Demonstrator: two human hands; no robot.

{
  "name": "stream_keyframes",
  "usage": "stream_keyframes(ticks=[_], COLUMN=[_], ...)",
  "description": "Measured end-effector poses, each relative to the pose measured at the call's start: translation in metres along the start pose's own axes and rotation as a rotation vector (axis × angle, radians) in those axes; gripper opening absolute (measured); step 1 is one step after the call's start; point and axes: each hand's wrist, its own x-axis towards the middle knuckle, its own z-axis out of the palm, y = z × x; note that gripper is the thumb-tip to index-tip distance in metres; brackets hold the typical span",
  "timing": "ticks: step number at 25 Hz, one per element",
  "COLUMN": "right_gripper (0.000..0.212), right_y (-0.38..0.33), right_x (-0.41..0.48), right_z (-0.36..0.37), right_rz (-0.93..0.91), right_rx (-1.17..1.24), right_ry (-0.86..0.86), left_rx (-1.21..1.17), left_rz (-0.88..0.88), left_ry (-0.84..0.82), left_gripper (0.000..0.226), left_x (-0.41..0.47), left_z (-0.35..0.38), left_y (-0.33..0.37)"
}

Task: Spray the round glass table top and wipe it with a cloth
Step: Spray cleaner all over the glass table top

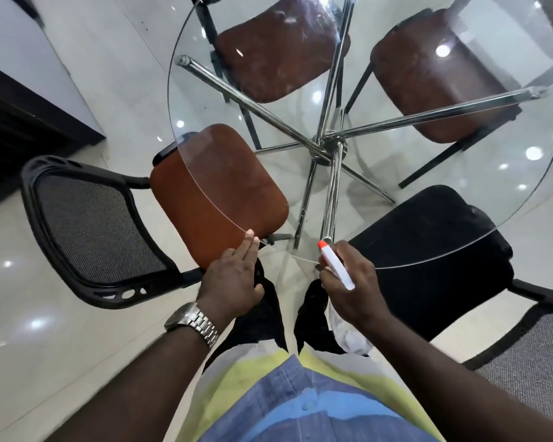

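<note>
The round glass table top (460,173) fills the upper right, clear, on crossed chrome legs (329,145). My right hand (351,282) is shut on a white spray bottle (337,266) with an orange nozzle that points over the near rim of the glass. The bottle's clear lower part hangs below my wrist. My left hand (233,282) is flat, fingers together and extended, with its fingertips touching the near edge of the glass. It holds nothing. I see no cloth.
A chair with a brown seat (217,193) and black mesh back (90,224) stands at the left, partly under the glass. Two more brown seats (278,49) lie beyond. A black-seated chair (428,250) is at the right. Dark furniture (20,122) stands far left.
</note>
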Motion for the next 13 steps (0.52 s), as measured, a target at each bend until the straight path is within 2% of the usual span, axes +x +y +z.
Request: stream_keyframes(ticks=[13], right_gripper=[0.011], right_y=[-0.011], right_x=[0.019], right_z=[0.009], right_rz=[-0.071], right_rx=[-0.007], right_ry=[-0.035], left_rx=[0.045], left_rz=[0.032], left_ry=[0.006], left_gripper=[0.093], left_x=[0.005], left_z=[-0.007], left_y=[0.0])
